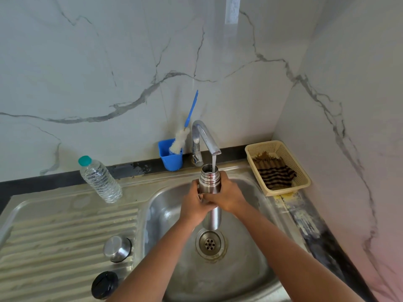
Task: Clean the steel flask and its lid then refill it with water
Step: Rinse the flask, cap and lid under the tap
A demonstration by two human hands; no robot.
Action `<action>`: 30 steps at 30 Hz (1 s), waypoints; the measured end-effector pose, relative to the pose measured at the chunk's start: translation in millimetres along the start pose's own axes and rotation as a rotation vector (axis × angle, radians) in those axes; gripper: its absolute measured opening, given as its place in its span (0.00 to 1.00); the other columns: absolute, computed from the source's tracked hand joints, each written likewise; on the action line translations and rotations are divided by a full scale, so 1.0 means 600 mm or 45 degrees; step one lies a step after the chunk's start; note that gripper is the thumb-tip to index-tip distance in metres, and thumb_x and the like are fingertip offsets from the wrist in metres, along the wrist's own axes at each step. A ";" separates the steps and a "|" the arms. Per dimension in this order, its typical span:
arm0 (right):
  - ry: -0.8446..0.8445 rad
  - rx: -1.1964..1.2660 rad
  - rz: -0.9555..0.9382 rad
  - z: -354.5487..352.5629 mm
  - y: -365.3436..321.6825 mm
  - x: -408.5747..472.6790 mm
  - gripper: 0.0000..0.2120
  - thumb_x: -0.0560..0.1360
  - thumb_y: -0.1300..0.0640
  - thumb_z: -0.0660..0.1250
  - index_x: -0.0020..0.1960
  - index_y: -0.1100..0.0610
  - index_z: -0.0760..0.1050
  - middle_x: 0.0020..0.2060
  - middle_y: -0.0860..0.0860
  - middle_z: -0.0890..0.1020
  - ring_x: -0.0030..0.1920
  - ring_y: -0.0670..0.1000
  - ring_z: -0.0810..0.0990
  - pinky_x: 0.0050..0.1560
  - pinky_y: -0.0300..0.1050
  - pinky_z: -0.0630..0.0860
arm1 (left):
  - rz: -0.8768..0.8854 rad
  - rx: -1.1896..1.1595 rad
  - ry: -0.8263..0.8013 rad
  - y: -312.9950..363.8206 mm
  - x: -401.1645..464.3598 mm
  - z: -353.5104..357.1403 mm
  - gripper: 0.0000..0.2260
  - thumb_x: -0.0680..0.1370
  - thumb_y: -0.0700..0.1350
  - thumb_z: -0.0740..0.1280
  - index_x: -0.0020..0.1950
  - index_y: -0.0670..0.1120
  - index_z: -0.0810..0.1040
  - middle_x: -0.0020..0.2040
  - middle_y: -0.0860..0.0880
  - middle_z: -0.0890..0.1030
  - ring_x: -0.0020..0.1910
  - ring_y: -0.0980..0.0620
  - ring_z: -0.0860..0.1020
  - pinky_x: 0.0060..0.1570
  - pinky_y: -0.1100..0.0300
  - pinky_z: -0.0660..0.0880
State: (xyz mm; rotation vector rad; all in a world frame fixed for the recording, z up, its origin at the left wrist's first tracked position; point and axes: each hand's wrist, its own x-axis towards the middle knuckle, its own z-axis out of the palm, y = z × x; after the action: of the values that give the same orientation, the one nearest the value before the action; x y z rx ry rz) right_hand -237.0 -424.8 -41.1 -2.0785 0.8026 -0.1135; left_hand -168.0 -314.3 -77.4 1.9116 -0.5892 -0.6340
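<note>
The steel flask (209,182) stands upright over the sink basin (246,269), its open mouth right under the tap (206,138). A thin stream of water runs from the spout into the mouth. My left hand (194,205) and my right hand (229,192) both grip the flask around its middle, fingers overlapping at the front. On the ribbed drainboard (54,247) lie the flask's steel cap (117,248) and, nearer to me, a black inner stopper (104,284).
A clear plastic water bottle (100,179) with a teal cap stands on the sink's left rim. A blue cup (171,154) holding a bottle brush (183,136) sits behind the tap. A beige basket (303,179) with a striped cloth is at right, by the marble wall.
</note>
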 end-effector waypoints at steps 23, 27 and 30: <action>0.052 -0.113 -0.115 -0.026 -0.005 0.012 0.33 0.64 0.50 0.79 0.65 0.47 0.67 0.47 0.41 0.79 0.47 0.45 0.79 0.54 0.45 0.77 | -0.295 -0.128 -0.142 -0.045 -0.024 -0.011 0.56 0.63 0.47 0.84 0.79 0.57 0.48 0.76 0.43 0.62 0.74 0.46 0.64 0.71 0.47 0.67; 0.122 -0.224 -0.180 -0.016 -0.009 0.010 0.32 0.64 0.50 0.79 0.63 0.47 0.68 0.47 0.43 0.81 0.47 0.47 0.80 0.53 0.45 0.77 | -0.289 -0.136 -0.135 -0.048 -0.022 -0.012 0.55 0.63 0.47 0.83 0.79 0.56 0.49 0.76 0.42 0.63 0.74 0.46 0.64 0.70 0.49 0.68; 0.036 -0.043 -0.119 -0.023 -0.001 0.013 0.34 0.63 0.51 0.80 0.65 0.45 0.69 0.49 0.42 0.81 0.50 0.45 0.80 0.48 0.37 0.75 | -0.287 -0.114 -0.124 -0.050 -0.021 -0.014 0.54 0.63 0.48 0.83 0.78 0.56 0.50 0.75 0.44 0.65 0.70 0.48 0.67 0.66 0.52 0.70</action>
State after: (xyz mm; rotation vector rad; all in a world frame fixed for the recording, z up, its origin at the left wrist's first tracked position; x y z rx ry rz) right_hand -235.5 -439.0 -33.9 -2.1511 0.7290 -0.1817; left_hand -168.4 -289.0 -99.5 1.8854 -0.4016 -0.8873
